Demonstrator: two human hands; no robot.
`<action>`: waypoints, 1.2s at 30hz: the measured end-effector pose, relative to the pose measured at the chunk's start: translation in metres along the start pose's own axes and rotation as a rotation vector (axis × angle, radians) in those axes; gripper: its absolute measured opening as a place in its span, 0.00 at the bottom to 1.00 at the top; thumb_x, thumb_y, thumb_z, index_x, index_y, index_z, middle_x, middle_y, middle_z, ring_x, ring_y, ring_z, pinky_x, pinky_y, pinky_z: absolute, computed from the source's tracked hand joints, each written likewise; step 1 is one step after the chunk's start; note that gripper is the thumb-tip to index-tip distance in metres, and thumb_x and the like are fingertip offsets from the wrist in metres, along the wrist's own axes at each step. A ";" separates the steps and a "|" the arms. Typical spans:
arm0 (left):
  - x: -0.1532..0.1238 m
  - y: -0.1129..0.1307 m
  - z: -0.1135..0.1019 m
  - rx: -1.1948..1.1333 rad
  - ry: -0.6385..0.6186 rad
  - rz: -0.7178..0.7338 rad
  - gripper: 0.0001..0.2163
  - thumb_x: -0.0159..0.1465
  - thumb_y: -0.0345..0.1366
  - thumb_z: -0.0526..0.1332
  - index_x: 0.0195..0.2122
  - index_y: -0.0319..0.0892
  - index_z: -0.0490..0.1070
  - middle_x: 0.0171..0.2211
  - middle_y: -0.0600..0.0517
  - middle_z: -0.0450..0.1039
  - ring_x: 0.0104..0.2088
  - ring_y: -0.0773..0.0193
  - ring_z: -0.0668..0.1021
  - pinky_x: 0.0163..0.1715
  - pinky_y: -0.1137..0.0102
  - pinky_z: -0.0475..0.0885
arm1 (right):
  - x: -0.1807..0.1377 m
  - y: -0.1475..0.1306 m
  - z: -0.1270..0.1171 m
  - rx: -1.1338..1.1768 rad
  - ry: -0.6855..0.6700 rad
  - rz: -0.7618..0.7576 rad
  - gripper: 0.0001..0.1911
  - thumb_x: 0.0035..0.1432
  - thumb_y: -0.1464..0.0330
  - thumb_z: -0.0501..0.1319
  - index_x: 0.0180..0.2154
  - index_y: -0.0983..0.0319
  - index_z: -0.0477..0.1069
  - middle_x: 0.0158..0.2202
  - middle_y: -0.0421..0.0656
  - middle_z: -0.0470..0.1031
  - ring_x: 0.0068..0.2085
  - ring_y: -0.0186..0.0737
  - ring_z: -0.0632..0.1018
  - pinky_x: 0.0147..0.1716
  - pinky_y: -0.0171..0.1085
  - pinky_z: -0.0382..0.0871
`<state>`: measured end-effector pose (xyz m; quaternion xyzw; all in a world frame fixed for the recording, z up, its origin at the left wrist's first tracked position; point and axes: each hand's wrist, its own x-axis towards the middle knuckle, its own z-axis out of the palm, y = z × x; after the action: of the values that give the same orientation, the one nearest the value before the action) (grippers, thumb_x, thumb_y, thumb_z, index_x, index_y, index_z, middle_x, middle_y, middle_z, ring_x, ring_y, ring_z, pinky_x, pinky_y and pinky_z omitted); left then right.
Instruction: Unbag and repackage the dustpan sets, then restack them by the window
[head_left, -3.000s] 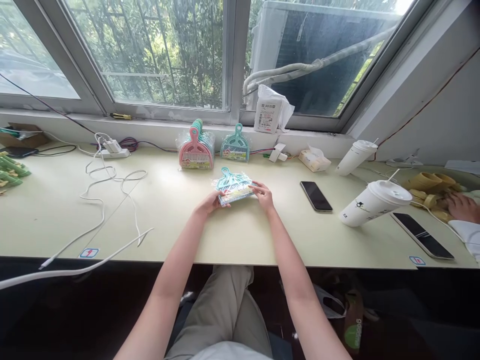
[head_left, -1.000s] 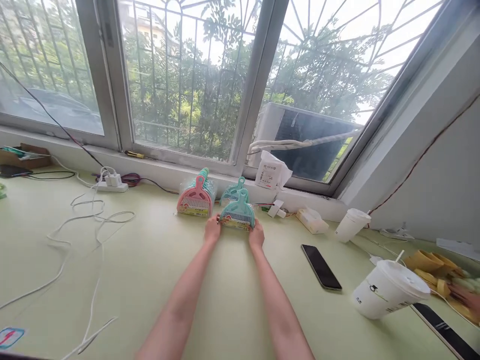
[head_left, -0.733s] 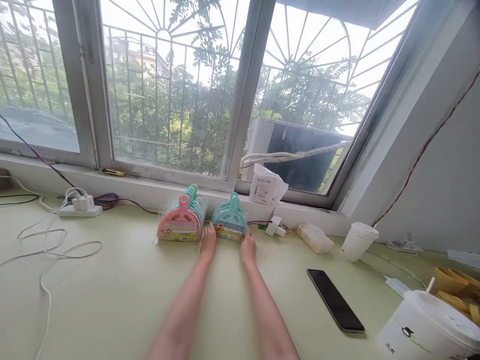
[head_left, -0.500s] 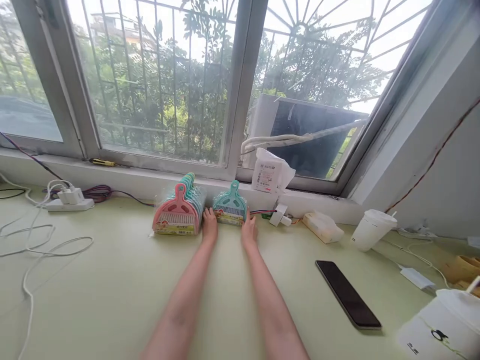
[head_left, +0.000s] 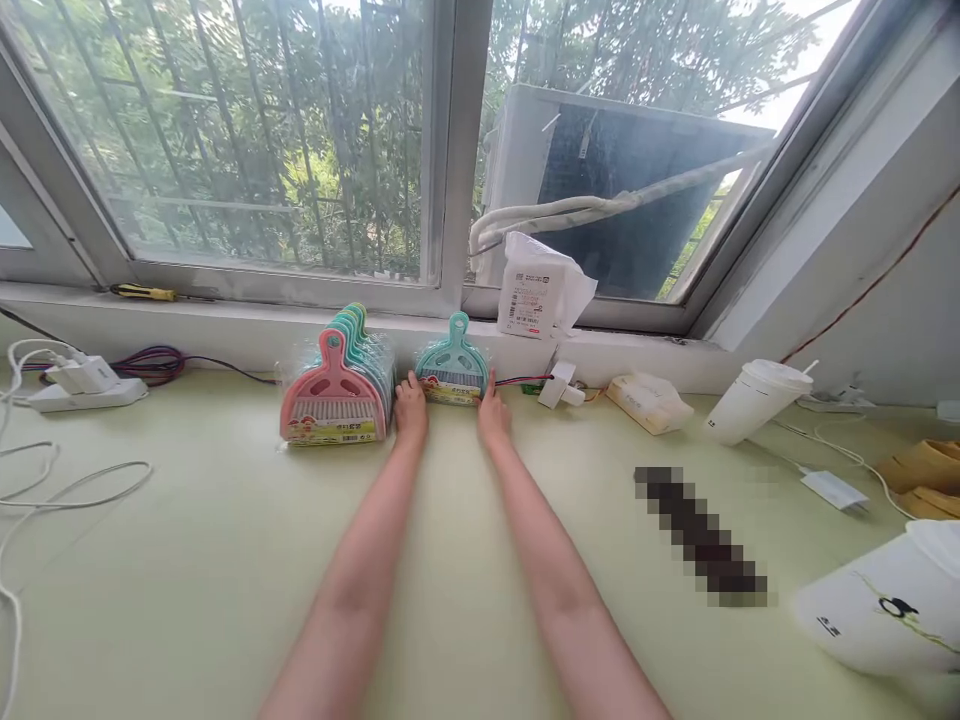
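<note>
Both hands bracket the teal dustpan set [head_left: 453,365] at the sill: left hand [head_left: 411,408] at its left edge, right hand [head_left: 493,414] opposite, seemingly pressing rather than gripping, steadying it upright beside the pink dustpan stack [head_left: 334,395].

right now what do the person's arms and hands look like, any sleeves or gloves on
Both forearms are bare from the bottom edge of the picture to the wrists: no sleeves show. The left hand and right hand wear no gloves, and no watch, bracelet or ring can be seen. Both arms look slim and unmarked.
</note>
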<state>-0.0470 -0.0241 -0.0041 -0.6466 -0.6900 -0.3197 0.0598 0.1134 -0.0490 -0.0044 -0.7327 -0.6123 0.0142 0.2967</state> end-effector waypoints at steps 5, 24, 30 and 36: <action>0.009 -0.007 0.003 -0.065 -0.047 -0.009 0.18 0.65 0.22 0.42 0.54 0.32 0.62 0.47 0.37 0.68 0.48 0.54 0.70 0.47 0.62 0.67 | 0.006 -0.003 0.001 -0.047 -0.012 0.038 0.35 0.67 0.62 0.45 0.67 0.56 0.27 0.49 0.56 0.68 0.40 0.49 0.77 0.38 0.44 0.68; -0.032 0.017 -0.033 -0.115 0.271 0.148 0.27 0.63 0.28 0.48 0.65 0.39 0.51 0.59 0.37 0.58 0.57 0.47 0.64 0.53 0.54 0.61 | -0.010 0.000 -0.009 -0.002 0.025 0.030 0.42 0.61 0.47 0.44 0.67 0.59 0.30 0.54 0.63 0.63 0.43 0.57 0.77 0.41 0.50 0.67; -0.066 -0.018 -0.065 -0.330 0.520 0.134 0.17 0.64 0.31 0.49 0.53 0.39 0.64 0.51 0.37 0.65 0.55 0.52 0.67 0.53 0.56 0.61 | -0.025 0.005 -0.014 0.064 0.061 0.038 0.47 0.56 0.41 0.43 0.67 0.61 0.33 0.57 0.62 0.61 0.46 0.59 0.75 0.42 0.50 0.68; -0.089 -0.075 -0.143 -0.255 0.571 -0.123 0.17 0.63 0.31 0.48 0.54 0.41 0.62 0.59 0.38 0.58 0.63 0.53 0.57 0.60 0.53 0.52 | -0.062 0.009 -0.032 0.088 0.107 0.017 0.45 0.58 0.42 0.41 0.66 0.62 0.34 0.58 0.60 0.59 0.52 0.58 0.70 0.43 0.49 0.67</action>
<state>-0.1507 -0.1713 0.0373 -0.4901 -0.6375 -0.5751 0.1503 0.1185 -0.1187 -0.0034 -0.7240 -0.5880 0.0045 0.3605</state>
